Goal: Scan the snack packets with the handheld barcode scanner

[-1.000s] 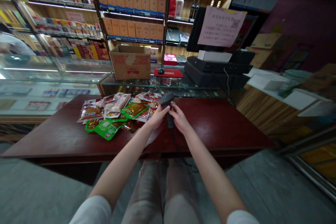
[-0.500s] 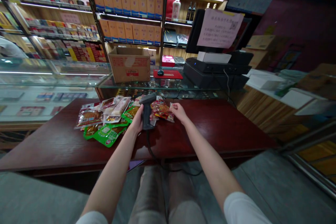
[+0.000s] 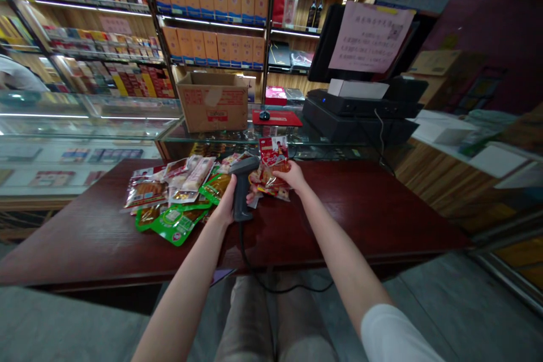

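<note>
My left hand (image 3: 228, 199) is closed around the handle of a black barcode scanner (image 3: 242, 189), its head tilted up and its cord running down past the table edge. A red snack packet (image 3: 274, 151) stands raised in my right hand (image 3: 293, 176), its lower part between thumb and fingers. Beneath it lie other red and yellow packets (image 3: 278, 192). To the left of the scanner spreads a heap of snack packets: a green packet (image 3: 178, 225) at the front, a pale packet (image 3: 197, 174) on top, and a clear-fronted packet with brown food (image 3: 145, 191) at the left end.
The dark red table (image 3: 339, 220) meets a glass counter bearing a cardboard box (image 3: 212, 107), a mouse on a red mat (image 3: 282, 119) and a cash register (image 3: 360, 119) under a monitor. Stocked shelves rise behind. A person in a light top (image 3: 19, 76) is at far left.
My right hand has lifted the red packet upright from the others, its printed front now showing. The scanner stays in my left hand, and the view has shifted slightly.
</note>
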{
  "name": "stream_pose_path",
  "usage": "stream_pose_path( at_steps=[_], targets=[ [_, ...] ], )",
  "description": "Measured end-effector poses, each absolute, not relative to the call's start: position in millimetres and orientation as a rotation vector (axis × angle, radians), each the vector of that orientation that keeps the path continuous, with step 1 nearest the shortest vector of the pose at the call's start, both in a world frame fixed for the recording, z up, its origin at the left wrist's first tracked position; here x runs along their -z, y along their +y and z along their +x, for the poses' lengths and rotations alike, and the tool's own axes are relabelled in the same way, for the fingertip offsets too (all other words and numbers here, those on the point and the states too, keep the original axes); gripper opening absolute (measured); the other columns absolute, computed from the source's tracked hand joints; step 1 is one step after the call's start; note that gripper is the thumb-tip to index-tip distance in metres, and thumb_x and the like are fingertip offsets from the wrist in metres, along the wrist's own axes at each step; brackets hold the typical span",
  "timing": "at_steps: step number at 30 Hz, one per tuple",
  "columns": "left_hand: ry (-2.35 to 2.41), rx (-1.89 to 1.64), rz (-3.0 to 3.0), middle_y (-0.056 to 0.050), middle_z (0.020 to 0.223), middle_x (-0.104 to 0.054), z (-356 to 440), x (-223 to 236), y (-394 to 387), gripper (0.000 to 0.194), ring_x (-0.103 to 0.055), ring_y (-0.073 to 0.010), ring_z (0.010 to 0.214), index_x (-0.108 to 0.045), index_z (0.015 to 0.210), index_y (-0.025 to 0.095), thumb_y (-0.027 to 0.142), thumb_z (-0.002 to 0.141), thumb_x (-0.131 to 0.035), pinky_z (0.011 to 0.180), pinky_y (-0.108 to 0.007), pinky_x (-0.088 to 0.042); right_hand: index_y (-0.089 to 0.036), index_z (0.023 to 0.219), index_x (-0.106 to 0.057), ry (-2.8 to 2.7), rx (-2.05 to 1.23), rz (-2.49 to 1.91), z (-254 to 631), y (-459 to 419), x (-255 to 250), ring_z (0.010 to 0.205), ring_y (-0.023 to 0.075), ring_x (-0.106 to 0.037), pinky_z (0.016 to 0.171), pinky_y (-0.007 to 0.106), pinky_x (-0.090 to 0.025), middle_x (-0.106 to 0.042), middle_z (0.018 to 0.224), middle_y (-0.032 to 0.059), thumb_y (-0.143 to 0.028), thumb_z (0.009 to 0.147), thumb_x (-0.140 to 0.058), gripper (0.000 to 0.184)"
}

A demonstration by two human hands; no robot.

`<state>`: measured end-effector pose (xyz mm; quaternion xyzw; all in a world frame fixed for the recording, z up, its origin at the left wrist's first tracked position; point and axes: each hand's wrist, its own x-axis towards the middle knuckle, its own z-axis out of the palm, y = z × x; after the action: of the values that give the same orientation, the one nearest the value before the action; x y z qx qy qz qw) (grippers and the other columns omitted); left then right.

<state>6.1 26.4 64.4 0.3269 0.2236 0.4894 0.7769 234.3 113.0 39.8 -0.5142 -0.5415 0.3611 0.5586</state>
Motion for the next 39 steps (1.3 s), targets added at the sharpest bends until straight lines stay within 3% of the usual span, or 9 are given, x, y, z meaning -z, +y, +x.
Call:
stream_pose_path(
  at_steps=[6,11,16,22,28,35,39],
  targets=[
    [0.486,-1.032,0.704,-0.003,0.068,-0.060,10,-66,21,0.054,-0.047,-0.0076,0.047,-0.060,0.085,0.014,0.068,0.088,-0.052,0.042,-0.019,-0.041,-0.024,0.095,-0.061,-0.919,-1.010,-0.892,286,93,-58,0.089,0.0190,-0.067,0.089,0.039,-0.053,-0.072,0.094,0.0001,-0.034,0.059,-0.085,0.044],
    [0.460,-0.924,0.799,-0.002,0.066,-0.057,16,-64,22,0.055,-0.043,-0.0063,0.044,-0.061,0.085,0.013,0.068,0.087,-0.052,0.042,-0.019,-0.041,-0.028,0.098,-0.064,-0.774,-1.247,-0.699,331,73,-54,0.075,0.0155,-0.062,0.083,0.040,-0.051,-0.067,0.084,-0.0031,-0.038,0.077,-0.066,0.023],
    [0.460,-0.692,0.986,0.003,0.045,-0.043,43,-77,34,0.062,-0.040,-0.0084,0.038,-0.063,0.084,0.013,0.074,0.085,-0.050,0.038,-0.019,-0.031,-0.027,0.108,-0.069,-0.796,-1.204,-0.603,343,71,-38,0.062,0.0148,-0.049,0.069,0.036,-0.047,-0.058,0.081,0.0009,-0.046,0.082,-0.052,0.037],
    [0.450,-0.655,1.090,0.003,0.043,-0.047,74,-87,35,0.062,-0.041,-0.0099,0.036,-0.066,0.097,0.012,0.071,0.085,-0.053,0.037,-0.021,-0.028,-0.031,0.122,-0.065,-0.783,-1.173,-0.715,348,77,-35,0.069,0.0174,-0.053,0.069,0.036,-0.049,-0.067,0.095,0.0032,-0.047,0.082,-0.053,0.045],
    [0.422,-0.597,1.051,0.004,0.045,-0.048,73,-67,34,0.066,-0.037,-0.0083,0.034,-0.065,0.104,0.012,0.073,0.083,-0.055,0.035,-0.020,-0.028,-0.035,0.122,-0.065,-0.762,-1.172,-0.698,354,77,-37,0.074,0.0166,-0.061,0.081,0.037,-0.052,-0.072,0.096,0.0002,-0.047,0.083,-0.053,0.043],
    [0.472,-0.628,1.054,-0.006,0.069,-0.069,81,-53,30,0.066,-0.040,-0.0063,0.035,-0.061,0.106,0.012,0.073,0.081,-0.056,0.036,-0.021,-0.034,-0.033,0.125,-0.064,-0.802,-1.134,-0.830,350,74,-39,0.091,0.0209,-0.067,0.091,0.045,-0.051,-0.073,0.103,0.0030,-0.053,0.083,-0.047,0.049],
    [0.509,-0.629,1.070,-0.009,0.072,-0.072,85,-51,29,0.067,-0.042,-0.0065,0.034,-0.061,0.104,0.012,0.074,0.080,-0.057,0.036,-0.022,-0.035,-0.033,0.125,-0.063,-0.852,-1.130,-0.857,345,71,-42,0.091,0.0216,-0.067,0.090,0.045,-0.052,-0.072,0.105,0.0036,-0.055,0.081,-0.049,0.052]
  ],
)
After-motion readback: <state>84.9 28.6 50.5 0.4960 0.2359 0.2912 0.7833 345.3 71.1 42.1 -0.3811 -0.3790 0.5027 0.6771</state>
